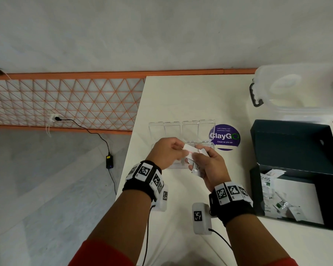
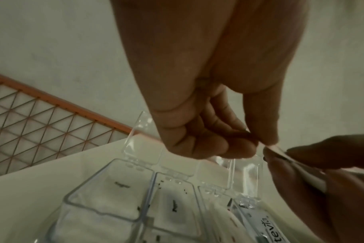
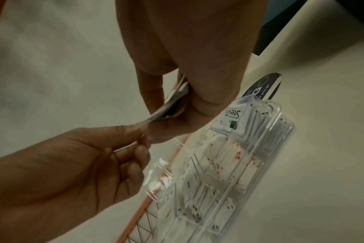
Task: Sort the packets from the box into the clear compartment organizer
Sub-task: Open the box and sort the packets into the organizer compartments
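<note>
Both hands (image 1: 188, 156) pinch flat paper packets (image 1: 190, 149) above clear organizer (image 1: 181, 129)

"ClayGo" on sticker (image 1: 224, 136); "Stevia" on pkts (image 1: 265, 179)

purple sticker (image 1: 224, 136), orange lattice panel (image 1: 65, 102)

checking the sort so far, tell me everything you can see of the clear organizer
The clear compartment organizer is see-through hard plastic, a row of compartments with hinged lids standing open. It lies flat on the white table beside a purple sticker, under both hands. White packets fill the compartments, sorted by print: black marks, red marks, Stevia.
</note>
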{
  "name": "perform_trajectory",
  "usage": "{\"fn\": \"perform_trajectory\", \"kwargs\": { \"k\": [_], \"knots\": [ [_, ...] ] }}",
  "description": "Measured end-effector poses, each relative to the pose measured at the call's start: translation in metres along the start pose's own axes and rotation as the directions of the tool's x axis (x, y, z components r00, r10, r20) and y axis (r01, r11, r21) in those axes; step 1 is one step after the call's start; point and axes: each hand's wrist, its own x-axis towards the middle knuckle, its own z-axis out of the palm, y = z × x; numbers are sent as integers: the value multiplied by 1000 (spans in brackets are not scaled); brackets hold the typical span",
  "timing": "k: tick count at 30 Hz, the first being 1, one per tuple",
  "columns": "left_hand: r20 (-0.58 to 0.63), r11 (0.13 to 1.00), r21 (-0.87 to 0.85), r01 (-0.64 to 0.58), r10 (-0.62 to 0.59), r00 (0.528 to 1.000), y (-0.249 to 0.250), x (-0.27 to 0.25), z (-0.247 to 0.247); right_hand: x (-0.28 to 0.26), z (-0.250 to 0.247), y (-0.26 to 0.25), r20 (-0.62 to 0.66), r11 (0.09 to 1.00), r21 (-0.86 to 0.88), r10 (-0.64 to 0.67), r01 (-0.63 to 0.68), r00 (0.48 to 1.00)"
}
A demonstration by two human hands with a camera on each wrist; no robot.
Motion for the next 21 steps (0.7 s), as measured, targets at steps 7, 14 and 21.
{"fn": "perform_trajectory", "kwargs": {
  "k": [7, 14, 21],
  "knots": [
    [-147, 985, -164, -62, 38, 988, 9, -1, 3, -9, -1, -1, 37, 999, -46, 21, -20, 999],
    [-214, 986, -132, -103, 73, 974, 12, -1, 7, -13, -5, -10, -6, 998, -62, -22, 21, 1000],
    [-308, 993, -103, -63, 28, 951, 13, 7, 1, -14, -19, -19, -93, 1000, 18, 5, -3, 996]
  ]
}}
